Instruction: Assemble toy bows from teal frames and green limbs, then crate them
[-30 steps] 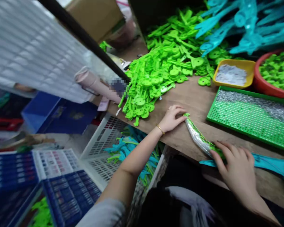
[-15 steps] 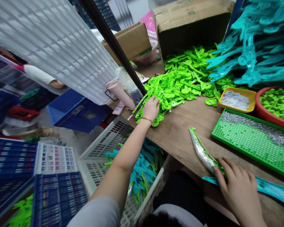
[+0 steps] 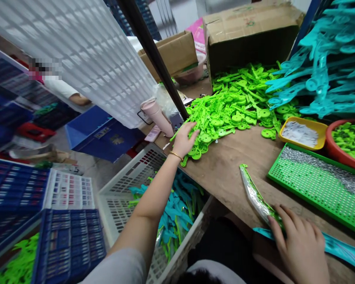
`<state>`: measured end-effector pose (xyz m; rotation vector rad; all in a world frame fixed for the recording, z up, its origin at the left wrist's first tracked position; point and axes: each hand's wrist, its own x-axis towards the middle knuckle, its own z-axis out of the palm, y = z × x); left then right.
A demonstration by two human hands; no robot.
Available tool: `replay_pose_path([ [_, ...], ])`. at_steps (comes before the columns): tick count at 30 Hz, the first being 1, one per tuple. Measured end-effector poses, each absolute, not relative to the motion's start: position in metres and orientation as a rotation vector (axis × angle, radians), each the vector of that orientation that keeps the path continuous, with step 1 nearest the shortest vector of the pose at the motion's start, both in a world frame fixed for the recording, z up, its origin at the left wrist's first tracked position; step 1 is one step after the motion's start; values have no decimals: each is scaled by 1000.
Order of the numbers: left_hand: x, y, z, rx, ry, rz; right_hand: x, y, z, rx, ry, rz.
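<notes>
Grn pcs (image 3: pixel 221 116) on tbl (image 3: pixel 221 165)

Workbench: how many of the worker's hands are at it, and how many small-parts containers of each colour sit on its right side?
Hands: 2 (left hand, right hand)
Yellow dish: 1
Red bowl: 1
Green tray: 1
Total: 5

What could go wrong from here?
Loose green parts overlap near the edge of the bench, by the left hand; disturbing them might tip some into the white crate below. The right hand holds one end of the long green piece; its far end could swing if bumped.
</notes>
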<state>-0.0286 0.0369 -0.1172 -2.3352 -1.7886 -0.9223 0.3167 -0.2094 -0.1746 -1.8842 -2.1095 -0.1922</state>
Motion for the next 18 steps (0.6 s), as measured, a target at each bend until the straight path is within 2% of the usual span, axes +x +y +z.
replay_pose_path([
  [5,-21,86,-90,-2243,-1925,-768,318,-208,-176,-1843,-2132,-231],
  [14,85,186,-71,-2358,-1950,-356,317,-207,-180,-1824,-2125,-253],
  [18,91,194,-59,-2410,-1961,-14,315,-205,-176,-1782,-2120,-301],
])
